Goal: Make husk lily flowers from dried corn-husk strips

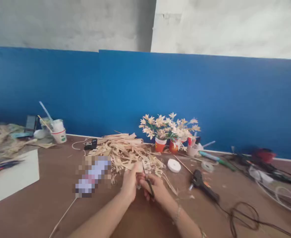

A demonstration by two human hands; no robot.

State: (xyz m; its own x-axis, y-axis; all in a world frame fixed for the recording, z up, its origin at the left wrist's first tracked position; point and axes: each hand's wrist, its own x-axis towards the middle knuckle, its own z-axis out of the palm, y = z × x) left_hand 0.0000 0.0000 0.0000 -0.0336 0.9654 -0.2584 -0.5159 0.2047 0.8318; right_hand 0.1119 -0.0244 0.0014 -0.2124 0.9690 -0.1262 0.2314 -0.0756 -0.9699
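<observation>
Nearest us: two forearms (104, 216), cut off by the lower edge, ending in one left hand (129, 183) and one right hand (156, 188). Left fingers pinch one pale strip (138, 168); right fingers grip one pair of scissors (149, 188), blades pointing up beside the strip. Both items sit over the surface (36, 218), before one heap (125, 145) of similar strips.

Counts: one glue gun (204, 186), one white roll (174, 165), one clear roll (207, 166), two red pots (160, 145) of pale flowers (160, 122), two cups (59, 136) (one far left, one beside the pots), one white board (14, 178).

Obscured: we cannot tell whether the blades touch the strip. Heap pieces and blossoms overlap too much for us to count. Flowers partly cover the right pot. One item (92, 177) left of the hands is masked by coarse pixels. The board runs off the left edge; tools on it are blurred. The dark clutter (264, 165) at far right we cannot resolve.
</observation>
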